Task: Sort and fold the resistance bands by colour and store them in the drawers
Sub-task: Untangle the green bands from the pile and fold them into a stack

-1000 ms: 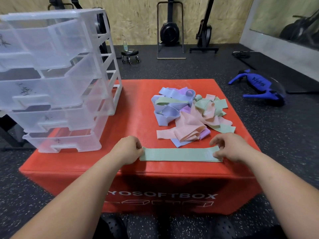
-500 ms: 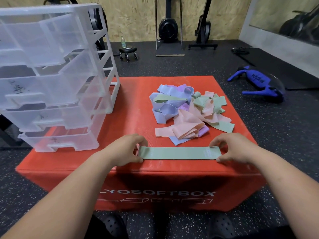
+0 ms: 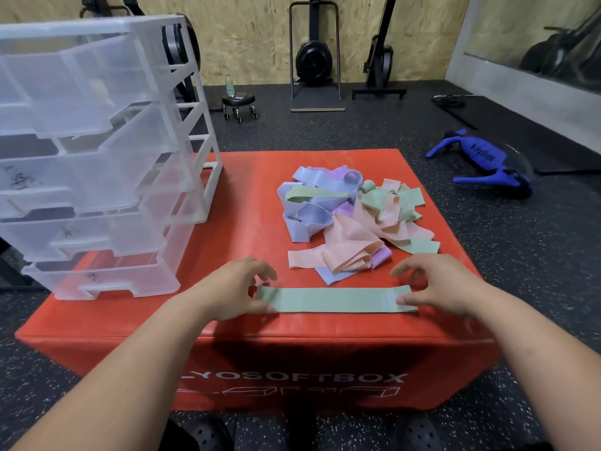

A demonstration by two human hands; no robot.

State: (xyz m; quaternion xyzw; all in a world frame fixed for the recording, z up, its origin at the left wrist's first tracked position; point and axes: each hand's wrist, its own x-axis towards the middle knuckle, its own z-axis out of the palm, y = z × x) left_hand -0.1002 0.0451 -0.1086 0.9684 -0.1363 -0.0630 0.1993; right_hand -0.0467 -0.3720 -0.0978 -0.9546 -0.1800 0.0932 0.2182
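A light green resistance band (image 3: 335, 299) lies flat and straight near the front edge of the red soft box (image 3: 247, 196). My left hand (image 3: 234, 289) is at its left end, thumb touching the band and fingers raised in a loose curl. At the right end, the thumb of my right hand (image 3: 437, 288) rests on the band and its fingers hover above. Behind the band is a tangled pile of bands (image 3: 351, 219) in blue, lilac, peach and green. A clear plastic drawer unit (image 3: 97, 157) stands at the box's left, with several drawers pulled partly out.
The box stands on a dark speckled gym floor. A blue plastic object (image 3: 481, 164) lies on the floor to the right. At the far wall are a small wheeled stool (image 3: 239, 104) and exercise machines (image 3: 313, 56). My dark shoes show below the box front.
Both hands have loosened at the band's ends: the fingers have lifted off and spread while the thumbs stay on it. The band stays flat in the same place.
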